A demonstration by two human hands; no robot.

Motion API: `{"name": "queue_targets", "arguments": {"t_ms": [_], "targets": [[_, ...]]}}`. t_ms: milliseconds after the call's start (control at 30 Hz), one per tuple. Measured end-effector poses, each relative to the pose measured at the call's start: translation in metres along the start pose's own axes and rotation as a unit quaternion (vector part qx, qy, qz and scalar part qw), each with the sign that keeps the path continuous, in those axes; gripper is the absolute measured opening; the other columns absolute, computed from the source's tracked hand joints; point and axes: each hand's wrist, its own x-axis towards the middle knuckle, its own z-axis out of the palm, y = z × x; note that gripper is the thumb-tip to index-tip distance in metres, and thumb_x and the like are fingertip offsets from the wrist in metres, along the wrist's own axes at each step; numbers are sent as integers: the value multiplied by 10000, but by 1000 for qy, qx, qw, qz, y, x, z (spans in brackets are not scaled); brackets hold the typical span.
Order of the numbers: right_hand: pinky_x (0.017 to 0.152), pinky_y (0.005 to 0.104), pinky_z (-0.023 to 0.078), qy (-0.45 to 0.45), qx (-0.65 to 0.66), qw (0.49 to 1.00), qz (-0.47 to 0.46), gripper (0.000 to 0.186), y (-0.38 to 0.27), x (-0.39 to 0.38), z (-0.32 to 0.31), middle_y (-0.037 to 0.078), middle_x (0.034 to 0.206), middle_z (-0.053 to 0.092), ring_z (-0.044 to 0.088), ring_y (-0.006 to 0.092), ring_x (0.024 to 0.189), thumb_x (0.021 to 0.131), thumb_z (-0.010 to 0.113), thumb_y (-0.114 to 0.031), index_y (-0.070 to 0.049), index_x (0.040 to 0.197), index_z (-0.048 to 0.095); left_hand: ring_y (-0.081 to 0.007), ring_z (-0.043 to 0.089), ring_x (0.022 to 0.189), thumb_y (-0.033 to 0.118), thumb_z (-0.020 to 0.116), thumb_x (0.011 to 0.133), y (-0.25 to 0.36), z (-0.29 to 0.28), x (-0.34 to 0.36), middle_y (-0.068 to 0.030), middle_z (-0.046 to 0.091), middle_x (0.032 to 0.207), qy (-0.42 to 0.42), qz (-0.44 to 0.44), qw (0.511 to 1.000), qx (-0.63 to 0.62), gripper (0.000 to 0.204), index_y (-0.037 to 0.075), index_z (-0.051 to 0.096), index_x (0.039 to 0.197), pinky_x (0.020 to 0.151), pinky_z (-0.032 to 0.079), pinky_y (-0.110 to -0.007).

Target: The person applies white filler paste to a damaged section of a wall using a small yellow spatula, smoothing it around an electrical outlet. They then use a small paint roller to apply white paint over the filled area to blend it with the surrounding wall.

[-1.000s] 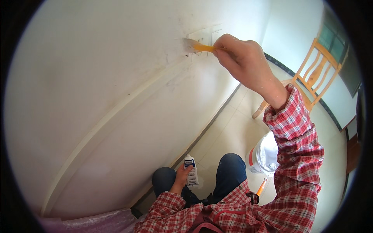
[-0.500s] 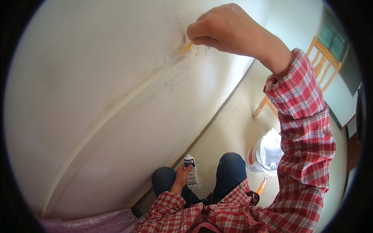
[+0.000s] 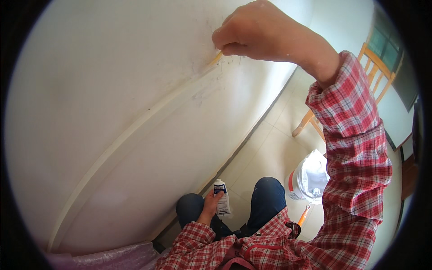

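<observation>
Head view, only one. Right hand (image 3: 254, 33) up at the wall (image 3: 112, 76), near its top edge in view, wrist bent, back of hand to camera. Fingers clamped together on a yellow tool (image 3: 215, 60); only a short stretch of it shows, slanting down-left out of the fist. Its far end is pale and blurs into the wall, so can't tell exactly where it touches. That end sits by the upper end of a raised strip (image 3: 123, 135), which runs along the wall toward its lower left corner, bowed by the lens. Dark smudges (image 3: 198, 93) on the wall just below the strip's upper end and around the fist.

Left hand (image 3: 209, 209) low, by the left knee (image 3: 188, 206). Closed around a white tube (image 3: 222, 204) with a dark blue band, thumb across its front, cap end up, roughly upright. Tube is between the knees, over the floor (image 3: 265, 153), near the floor's edge along the wall. Other fingers mostly hidden.

Right knee (image 3: 267, 195) right of tube. White bucket (image 3: 291, 183) with a red band on the floor beyond that knee, pale liner in it, partly behind the right sleeve (image 3: 353, 157). Orange handle (image 3: 303, 217) just beside the bucket, near side. Wooden chair (image 3: 379, 65) toward the floor's far edge, partly behind the sleeve. Pink cloth (image 3: 108, 260) along the wall's bottom edge, lower left.
</observation>
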Motion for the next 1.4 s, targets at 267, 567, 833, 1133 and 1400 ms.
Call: {"name": "queue_targets", "arguments": {"t_ms": [267,567,833,1133,1400], "targets": [[523,274,417,-8,-30,998,46,183,-13,-6,12,64,569,526,487,158,532,842,584,-127,-33,689,547,-110,614,716,144,634,866,-18,-14,-4,-2,639,833,12,5,1000,12,115,87,603,961,637,503,-269],[454,240,378,99,105,984,104,195,-12,-37,9,28,525,506,439,108,471,794,614,-121,-64,622,540,-104,604,720,153,640,863,-24,-15,0,-1,633,830,12,9,1000,12,123,80,599,953,653,493,-267],[611,188,426,278,460,810,233,225,-16,-55,47,24,723,582,508,78,600,856,607,-116,-47,1070,617,-108,600,725,150,638,862,15,-5,-12,-4,628,833,0,8,1000,12,140,73,583,965,651,487,-266],[441,174,234,368,618,621,311,256,-30,-35,49,-89,600,434,327,7,499,797,683,-103,-50,1043,636,-104,600,702,159,640,862,54,18,-28,-3,630,823,-3,12,1000,28,149,72,580,967,634,489,-262],[508,189,320,411,590,637,279,311,-40,-20,31,-48,655,515,415,27,568,784,712,-155,-24,1054,627,-102,601,714,156,635,866,69,31,-43,0,630,828,-2,21,999,31,139,74,584,965,649,488,-259]]}}
